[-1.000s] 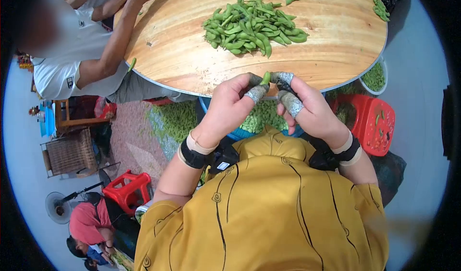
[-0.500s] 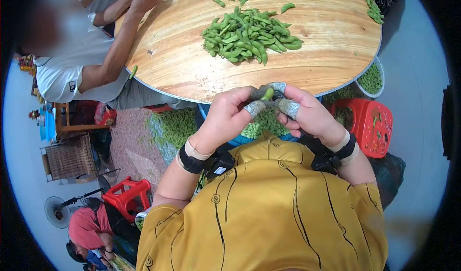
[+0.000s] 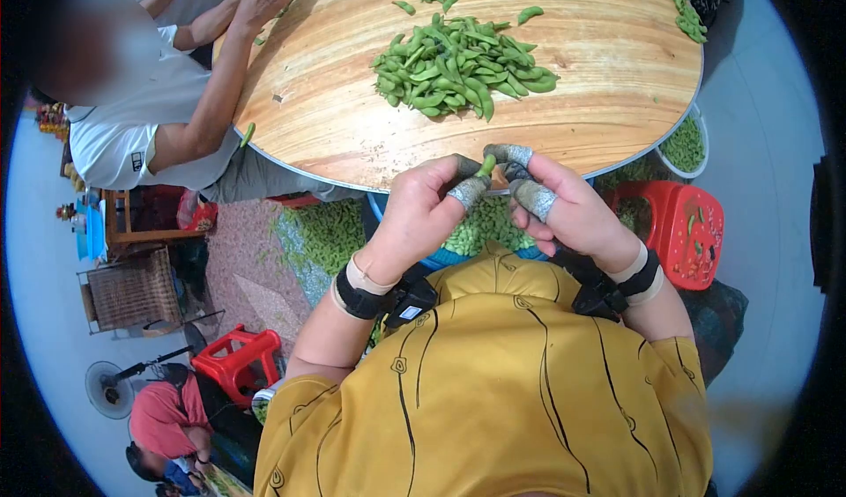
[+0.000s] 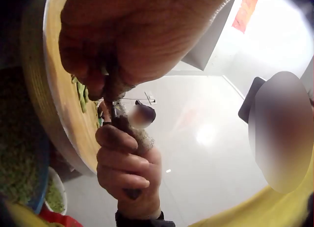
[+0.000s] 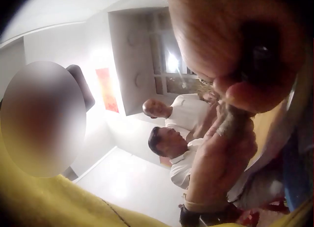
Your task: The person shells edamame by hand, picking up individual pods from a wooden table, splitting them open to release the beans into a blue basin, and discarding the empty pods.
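Note:
My left hand (image 3: 421,211) pinches a green pod (image 3: 486,166) upright between thumb and forefinger, just off the table's near edge. Close to it is my right hand (image 3: 568,206), its forefinger tip against or beside the pod's upper end and its thumb a little apart; the other fingers curl inward. Grey wrappings cover the thumbs and forefingers. In the left wrist view, the curled right hand (image 4: 128,163) meets the left hand's (image 4: 132,35) fingertips; the pod is hidden there. A heap of green pods (image 3: 458,65) lies on the wooden table (image 3: 608,100).
Beneath my hands is a blue container of shelled beans (image 3: 480,224). To the right are a red stool (image 3: 692,233) and a white tub (image 3: 683,144). Someone in a white shirt (image 3: 132,136) sits at the table's left. Pods lie on the floor at the left.
Both hands dipped with the pod, then rose slightly. My right fingertips closed around its end half a second ago and have since parted a little. The left hand keeps its pinch.

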A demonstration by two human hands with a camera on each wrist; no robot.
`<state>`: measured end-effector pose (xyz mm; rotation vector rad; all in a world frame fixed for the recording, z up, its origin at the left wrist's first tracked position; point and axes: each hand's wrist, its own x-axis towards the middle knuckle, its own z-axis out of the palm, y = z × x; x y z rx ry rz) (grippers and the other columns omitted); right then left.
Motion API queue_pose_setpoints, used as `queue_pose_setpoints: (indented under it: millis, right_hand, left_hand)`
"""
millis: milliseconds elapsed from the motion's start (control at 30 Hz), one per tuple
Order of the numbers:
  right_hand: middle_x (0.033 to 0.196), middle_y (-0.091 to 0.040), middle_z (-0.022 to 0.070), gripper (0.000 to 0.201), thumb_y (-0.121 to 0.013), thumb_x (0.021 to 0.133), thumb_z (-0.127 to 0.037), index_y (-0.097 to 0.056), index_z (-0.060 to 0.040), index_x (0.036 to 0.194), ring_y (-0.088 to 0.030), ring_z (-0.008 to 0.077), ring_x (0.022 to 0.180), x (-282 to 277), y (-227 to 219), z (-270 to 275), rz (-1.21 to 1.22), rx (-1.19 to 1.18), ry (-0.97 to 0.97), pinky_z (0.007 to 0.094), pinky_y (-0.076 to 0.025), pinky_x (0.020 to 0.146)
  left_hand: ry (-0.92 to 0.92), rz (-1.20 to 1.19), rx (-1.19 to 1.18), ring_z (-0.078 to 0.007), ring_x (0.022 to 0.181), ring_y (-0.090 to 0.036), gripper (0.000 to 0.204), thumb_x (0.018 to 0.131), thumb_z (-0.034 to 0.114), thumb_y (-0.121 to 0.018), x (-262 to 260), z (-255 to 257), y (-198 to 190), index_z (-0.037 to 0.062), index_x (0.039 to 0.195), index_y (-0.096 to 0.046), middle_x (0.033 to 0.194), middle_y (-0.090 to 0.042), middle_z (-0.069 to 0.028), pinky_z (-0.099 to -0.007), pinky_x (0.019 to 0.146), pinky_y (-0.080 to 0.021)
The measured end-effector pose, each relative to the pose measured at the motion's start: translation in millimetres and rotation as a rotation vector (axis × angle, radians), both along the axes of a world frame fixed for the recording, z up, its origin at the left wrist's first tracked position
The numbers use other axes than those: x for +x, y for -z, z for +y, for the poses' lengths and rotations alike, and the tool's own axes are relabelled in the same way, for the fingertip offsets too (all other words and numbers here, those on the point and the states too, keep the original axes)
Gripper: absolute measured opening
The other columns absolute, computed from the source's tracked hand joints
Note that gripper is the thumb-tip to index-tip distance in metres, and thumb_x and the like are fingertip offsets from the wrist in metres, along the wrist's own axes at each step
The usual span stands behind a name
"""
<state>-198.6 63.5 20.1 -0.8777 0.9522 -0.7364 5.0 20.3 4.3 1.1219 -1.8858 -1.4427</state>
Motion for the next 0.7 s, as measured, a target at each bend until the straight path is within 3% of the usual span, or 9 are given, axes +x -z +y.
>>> queue_pose_setpoints:
  millis: [200, 300, 400, 467, 500, 567, 600, 667, 700]
  right_hand:
    - [0.074, -0.051, -0.0002, 0.041, -0.039, 0.095, -0.009, -0.04, -0.0127, 0.136, -0.04, 0.0031, 0.047, 0, 2, -1, 0.038, -0.027, -0.006, 0.0194, -0.039, 0.04]
    - [0.073, -0.05, -0.001, 0.04, -0.04, 0.095, -0.01, -0.041, -0.0131, 0.135, -0.039, 0.0026, 0.047, -1, 4, -3, 0.038, 0.009, -0.031, 0.0187, -0.038, 0.04]
    - [0.071, -0.048, -0.0021, 0.037, -0.042, 0.096, -0.011, -0.044, -0.0135, 0.133, -0.037, 0.0021, 0.046, -2, 4, -2, -0.052, 0.062, -0.039, 0.018, -0.036, 0.041]
    - [0.07, -0.046, -0.0028, 0.036, -0.043, 0.096, -0.011, -0.045, -0.0136, 0.132, -0.036, 0.0018, 0.046, -3, 0, 0, -0.121, 0.093, -0.03, 0.0178, -0.035, 0.041]
    - [0.07, -0.046, -0.0031, 0.035, -0.043, 0.096, -0.012, -0.046, -0.0135, 0.131, -0.036, 0.0017, 0.046, -4, -6, 1, -0.189, 0.169, -0.04, 0.0177, -0.035, 0.041]
    - [0.07, -0.046, -0.0034, 0.034, -0.043, 0.096, -0.013, -0.046, -0.0134, 0.13, -0.035, 0.0016, 0.047, -5, -9, 2, -0.258, 0.248, -0.045, 0.0177, -0.035, 0.041]
    - [0.071, -0.046, -0.0034, 0.034, -0.042, 0.095, -0.012, -0.047, -0.0129, 0.129, -0.036, 0.0016, 0.048, -6, -9, 1, -0.211, 0.225, -0.053, 0.0179, -0.036, 0.041]
    - [0.072, -0.046, -0.0034, 0.033, -0.04, 0.095, -0.012, -0.047, -0.0125, 0.128, -0.037, 0.0016, 0.048, -7, -8, 0, -0.166, 0.207, -0.055, 0.0181, -0.037, 0.041]
    - [0.073, -0.046, -0.0033, 0.033, -0.039, 0.094, -0.012, -0.048, -0.012, 0.126, -0.038, 0.0016, 0.049, -5, -7, 0, -0.093, 0.166, -0.069, 0.0183, -0.038, 0.041]
  left_hand:
    - [-0.01, -0.022, -0.053, -0.0036, 0.066, -0.051, 0.015, 0.088, 0.003, -0.057, 0, 0, 6, 0.001, 0.1, -0.064, 0.08, -0.061, 0.0023, -0.0197, 0.059, -0.043]
    - [0.024, -0.116, -0.313, -0.0037, 0.066, -0.052, 0.014, 0.088, 0.004, -0.057, 3, -2, 8, 0.001, 0.1, -0.064, 0.08, -0.062, 0.0012, -0.0197, 0.058, -0.043]
    - [0.051, -0.15, -0.138, -0.0045, 0.065, -0.053, 0.011, 0.088, 0.005, -0.058, 7, -2, 4, 0.0001, 0.097, -0.063, 0.078, -0.062, -0.0007, -0.02, 0.058, -0.044]
    - [0.101, 0.251, 0.489, -0.0115, 0.063, -0.058, 0.01, 0.088, 0.008, -0.058, 9, -4, -2, 0.0009, 0.093, -0.062, 0.077, -0.064, -0.005, -0.0246, 0.055, -0.045]
    - [0.102, 0.249, 0.492, -0.0115, 0.063, -0.058, 0.01, 0.088, 0.008, -0.058, 10, -4, 1, 0.0009, 0.093, -0.062, 0.077, -0.064, -0.005, -0.0246, 0.055, -0.045]
    - [0.116, 0.518, 0.807, -0.0065, 0.062, -0.055, 0.01, 0.091, 0.01, -0.057, 12, -4, 7, 0.0022, 0.095, -0.061, 0.077, -0.062, -0.0001, -0.0211, 0.053, -0.042]
    - [0.119, 0.516, 0.812, -0.0065, 0.062, -0.055, 0.01, 0.091, 0.01, -0.057, 9, -4, 6, 0.0022, 0.095, -0.061, 0.077, -0.062, -0.0001, -0.0211, 0.053, -0.042]
    - [0.091, 0.169, 0.455, -0.0155, 0.057, -0.056, 0.009, 0.086, 0.008, -0.061, 1, -3, 0, 0.0012, 0.091, -0.058, 0.073, -0.062, -0.0047, -0.027, 0.052, -0.044]
    - [0.093, 0.167, 0.46, -0.0155, 0.057, -0.056, 0.009, 0.086, 0.008, -0.061, -1, -3, 0, 0.0012, 0.091, -0.058, 0.073, -0.062, -0.0047, -0.027, 0.052, -0.044]
